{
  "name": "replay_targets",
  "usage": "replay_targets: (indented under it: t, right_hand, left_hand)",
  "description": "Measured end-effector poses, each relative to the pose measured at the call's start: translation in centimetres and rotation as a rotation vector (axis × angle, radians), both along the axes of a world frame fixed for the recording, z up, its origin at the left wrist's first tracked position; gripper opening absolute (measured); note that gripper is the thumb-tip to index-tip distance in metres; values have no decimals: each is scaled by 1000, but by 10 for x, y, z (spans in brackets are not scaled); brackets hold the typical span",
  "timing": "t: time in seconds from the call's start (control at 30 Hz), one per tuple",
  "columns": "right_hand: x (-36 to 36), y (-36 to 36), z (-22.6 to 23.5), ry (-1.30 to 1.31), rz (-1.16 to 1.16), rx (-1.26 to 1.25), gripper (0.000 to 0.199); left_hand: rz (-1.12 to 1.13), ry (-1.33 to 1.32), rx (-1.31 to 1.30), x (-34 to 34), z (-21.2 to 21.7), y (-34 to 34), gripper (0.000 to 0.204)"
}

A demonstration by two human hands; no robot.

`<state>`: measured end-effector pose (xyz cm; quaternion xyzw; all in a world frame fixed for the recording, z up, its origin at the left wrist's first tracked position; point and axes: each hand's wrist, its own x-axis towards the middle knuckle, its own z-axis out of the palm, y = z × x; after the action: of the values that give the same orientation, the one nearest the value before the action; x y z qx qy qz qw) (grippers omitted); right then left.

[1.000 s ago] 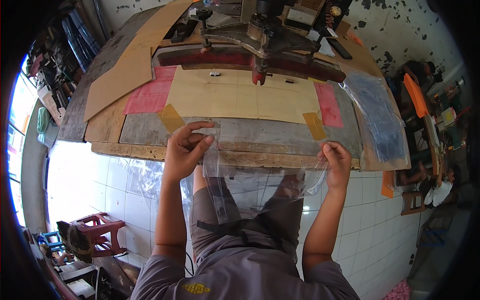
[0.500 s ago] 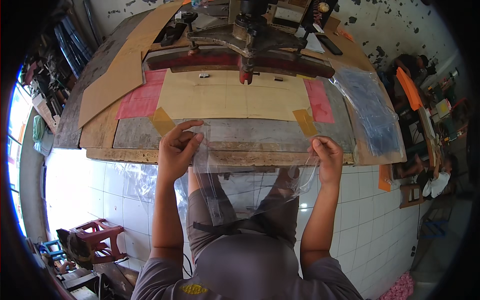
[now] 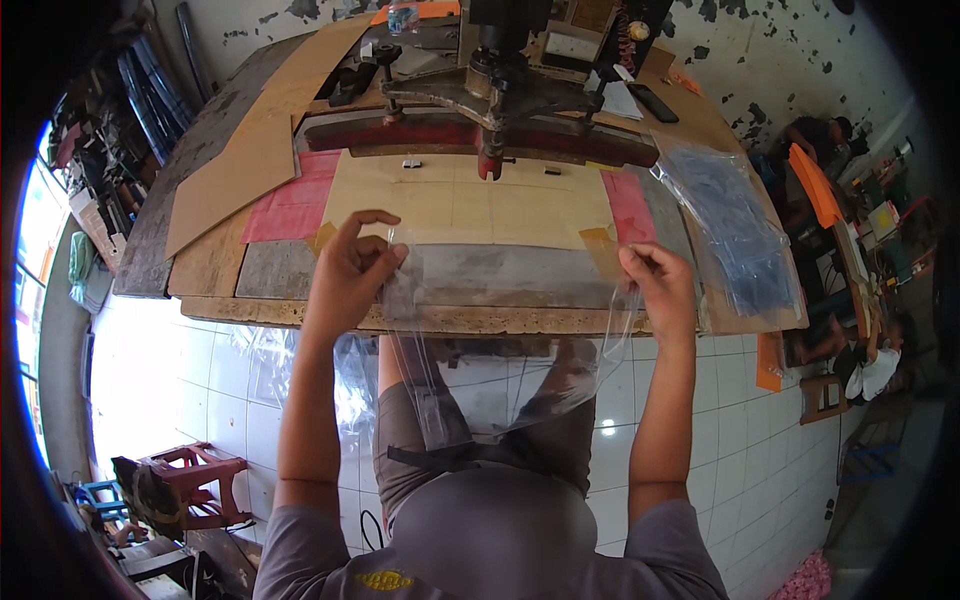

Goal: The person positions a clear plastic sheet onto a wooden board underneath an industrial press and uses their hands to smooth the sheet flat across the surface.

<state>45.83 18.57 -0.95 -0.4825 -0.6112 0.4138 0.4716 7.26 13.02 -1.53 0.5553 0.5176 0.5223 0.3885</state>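
Note:
A clear plastic sheet [image 3: 510, 370] is stretched between my two hands over the table's front edge, its lower part hanging above my lap. My left hand [image 3: 345, 275] pinches its left corner between thumb and fingers, with the index finger extended. At the right corner, my right hand [image 3: 662, 290] grips the plastic between thumb and curled fingers. Just beyond my hands lies a cream sheet [image 3: 470, 205] with red strips [image 3: 295, 195] at its sides and tan tape at the near corners. Above its far edge sits a press with a long red metal bar [image 3: 400, 137].
A stack of clear plastic sheets [image 3: 735, 235] lies at the table's right. Brown cardboard [image 3: 235, 180] covers the left, and a black phone [image 3: 652, 103] rests at the back right. Crumpled plastic [image 3: 355, 375] hangs below the front edge. Red stool [image 3: 200, 475] at lower left; people at far right.
Both hands have moved slightly forward over the table, carrying the plastic sheet with them. My right hand now overlaps the tape at the cream sheet's near right corner.

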Motion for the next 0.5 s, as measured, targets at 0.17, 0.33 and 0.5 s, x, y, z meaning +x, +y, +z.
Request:
replay_targets:
  t: [0.17,0.33,0.5]
  right_hand:
    - [-9,66,-14,-149,84,81,19]
    - [-14,105,-29,-364,145,34,21]
    - [-26,100,-22,-612,64,115,22]
  left_hand:
    - [-49,267,-130,-18,6,52,27]
    - [-164,496,-163,-32,-3,86,16]
    - [-154,667,73,-32,-10,91,14]
